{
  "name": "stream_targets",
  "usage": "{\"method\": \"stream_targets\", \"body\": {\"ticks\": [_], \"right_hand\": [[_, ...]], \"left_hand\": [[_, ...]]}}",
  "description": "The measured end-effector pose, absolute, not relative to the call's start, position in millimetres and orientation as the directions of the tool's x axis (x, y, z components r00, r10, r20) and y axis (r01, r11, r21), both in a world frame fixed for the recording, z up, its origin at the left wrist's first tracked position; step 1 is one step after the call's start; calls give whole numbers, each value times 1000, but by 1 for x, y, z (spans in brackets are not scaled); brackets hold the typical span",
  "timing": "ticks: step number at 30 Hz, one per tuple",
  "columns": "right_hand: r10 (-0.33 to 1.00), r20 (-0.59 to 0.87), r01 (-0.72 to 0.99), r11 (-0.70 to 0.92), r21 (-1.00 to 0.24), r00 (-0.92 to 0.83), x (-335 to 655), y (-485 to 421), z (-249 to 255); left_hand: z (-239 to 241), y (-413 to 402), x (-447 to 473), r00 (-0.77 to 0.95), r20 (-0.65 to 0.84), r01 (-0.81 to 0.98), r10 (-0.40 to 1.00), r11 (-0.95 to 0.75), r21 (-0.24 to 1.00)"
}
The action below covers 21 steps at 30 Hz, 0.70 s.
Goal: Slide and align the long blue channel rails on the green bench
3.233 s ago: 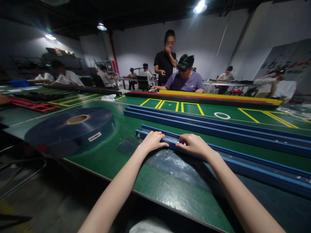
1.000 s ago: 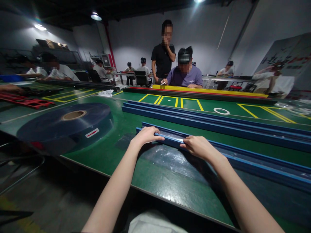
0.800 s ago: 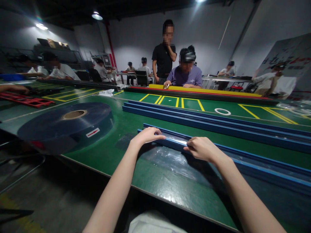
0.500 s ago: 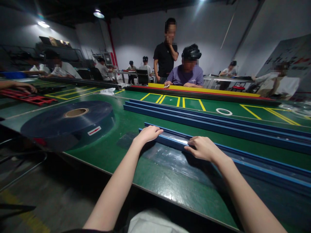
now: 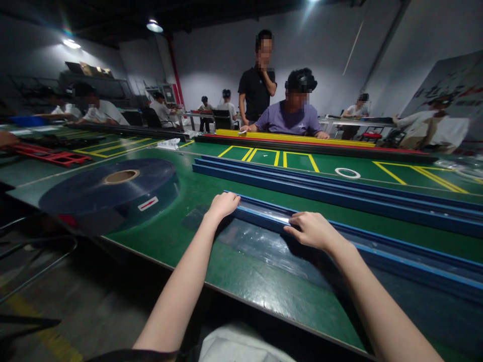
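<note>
A long blue channel profile (image 5: 392, 245) lies on the green table in front of me, running off to the right. My left hand (image 5: 224, 205) is closed over its left end, fingertips in the groove. Further right, my right hand (image 5: 313, 231) grips the same profile, thumb on the near wall and fingers bent into the groove. A shiny clear plastic strip (image 5: 260, 213) shows in the groove between my hands; whether my fingers pinch it is hidden. Clear film (image 5: 260, 246) lies flat on the table nearer to me.
A big roll of clear plastic strip (image 5: 86, 188) sits at the left. Behind my profile are more blue profiles (image 5: 302, 180) and a white ring (image 5: 347, 173). Across the table, a co-worker in purple (image 5: 289, 119) handles a yellow profile (image 5: 294, 138). A red frame (image 5: 56, 153) lies far left.
My left hand has slid left along the blue profile to its end, widening the gap between my hands. My right hand has barely shifted. Across the table, the yellow profile has moved left.
</note>
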State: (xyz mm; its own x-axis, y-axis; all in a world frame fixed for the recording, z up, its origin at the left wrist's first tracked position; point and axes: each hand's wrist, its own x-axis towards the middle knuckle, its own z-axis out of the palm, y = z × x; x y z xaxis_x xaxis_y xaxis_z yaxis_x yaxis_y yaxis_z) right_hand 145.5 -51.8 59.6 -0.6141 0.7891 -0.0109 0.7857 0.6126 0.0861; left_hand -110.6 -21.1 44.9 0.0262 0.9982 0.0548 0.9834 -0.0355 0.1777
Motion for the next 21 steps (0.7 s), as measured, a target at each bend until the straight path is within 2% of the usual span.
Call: {"method": "stream_targets", "body": {"ticks": [10, 21], "right_hand": [[792, -3, 789, 608, 92, -610, 146, -53, 58], [792, -5, 789, 609, 85, -611, 146, -52, 58]], "left_hand": [[47, -21, -112, -47, 64, 991, 997, 38, 132], [47, -20, -116, -136, 51, 972, 989, 123, 200]]}}
